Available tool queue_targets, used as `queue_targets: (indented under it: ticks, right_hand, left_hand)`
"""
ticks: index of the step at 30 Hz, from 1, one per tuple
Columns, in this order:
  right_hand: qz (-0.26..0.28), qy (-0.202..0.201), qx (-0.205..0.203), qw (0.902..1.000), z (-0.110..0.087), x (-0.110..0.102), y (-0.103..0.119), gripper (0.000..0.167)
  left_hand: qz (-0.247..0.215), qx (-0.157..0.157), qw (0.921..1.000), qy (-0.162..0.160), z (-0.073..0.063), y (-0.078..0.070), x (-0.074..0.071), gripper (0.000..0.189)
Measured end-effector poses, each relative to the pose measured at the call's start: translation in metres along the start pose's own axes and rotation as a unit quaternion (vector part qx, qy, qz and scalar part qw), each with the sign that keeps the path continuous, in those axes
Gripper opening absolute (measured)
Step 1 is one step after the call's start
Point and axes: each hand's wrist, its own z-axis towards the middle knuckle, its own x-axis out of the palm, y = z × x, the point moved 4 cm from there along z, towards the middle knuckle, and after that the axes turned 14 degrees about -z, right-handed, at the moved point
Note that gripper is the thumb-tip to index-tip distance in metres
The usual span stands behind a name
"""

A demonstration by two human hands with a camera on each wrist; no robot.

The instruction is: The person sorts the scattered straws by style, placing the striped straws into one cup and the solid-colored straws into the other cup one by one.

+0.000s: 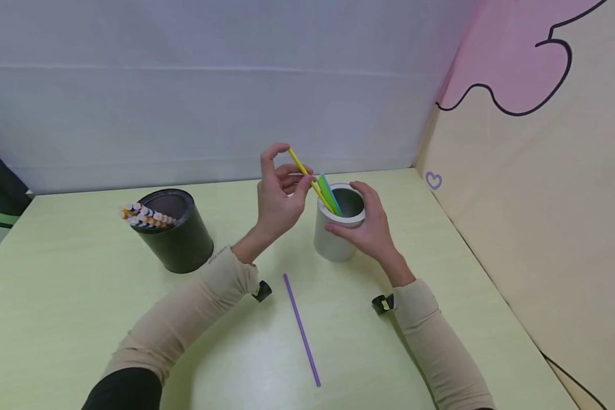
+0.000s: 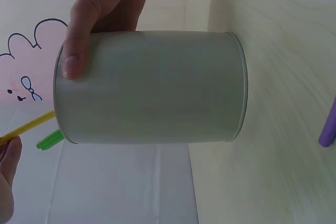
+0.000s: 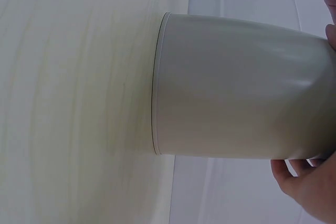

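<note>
In the head view my left hand [image 1: 279, 202] pinches a yellow straw [image 1: 298, 161], tilted, its lower end at the mouth of a white cylindrical holder [image 1: 330, 242]. My right hand [image 1: 371, 225] grips this holder near its rim, thumb in front and fingers around the far right side. Green [image 1: 327, 193] and blue [image 1: 331, 192] straws lean inside the holder against its left rim. A purple straw [image 1: 302, 333] lies on the table in front. The left wrist view shows the holder's side [image 2: 152, 87] upright on the table; its inside is hidden there.
To the left stands a black cylindrical holder [image 1: 187, 245] with several patterned straws [image 1: 146, 216] leaning out of it. Behind the table [image 1: 72, 313] is a pale wall sheet [image 1: 184, 114]; a cream panel with a pink drawing [image 1: 512, 62] borders the right side.
</note>
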Motion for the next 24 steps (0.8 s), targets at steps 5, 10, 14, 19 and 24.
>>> queue_targets:
  ticks: [5, 10, 14, 19, 24]
  right_hand:
    - [-0.002, -0.003, -0.002, 1.0, 0.001, -0.001, -0.001, 0.09]
    - [0.0, -0.001, -0.003, 1.0, 0.0, -0.001, -0.001, 0.09]
    - [0.002, -0.002, -0.004, 1.0, 0.0, 0.0, 0.0, 0.09]
    - [0.001, -0.005, -0.006, 1.0, 0.0, -0.001, 0.0, 0.09]
    - [0.002, 0.0, -0.003, 1.0, 0.0, 0.0, 0.0, 0.089]
  left_hand:
    - [0.023, -0.023, 0.9995, -0.001, -0.005, 0.009, 0.005, 0.06]
    - [0.062, -0.036, 0.9974, 0.003, -0.011, 0.009, 0.012, 0.058]
    - [0.073, -0.055, 0.9958, 0.004, -0.016, 0.017, 0.013, 0.055]
    - [0.069, -0.064, 0.9955, 0.014, -0.02, 0.032, 0.011, 0.053]
    - [0.086, -0.07, 0.9936, 0.021, -0.023, 0.035, 0.014, 0.048]
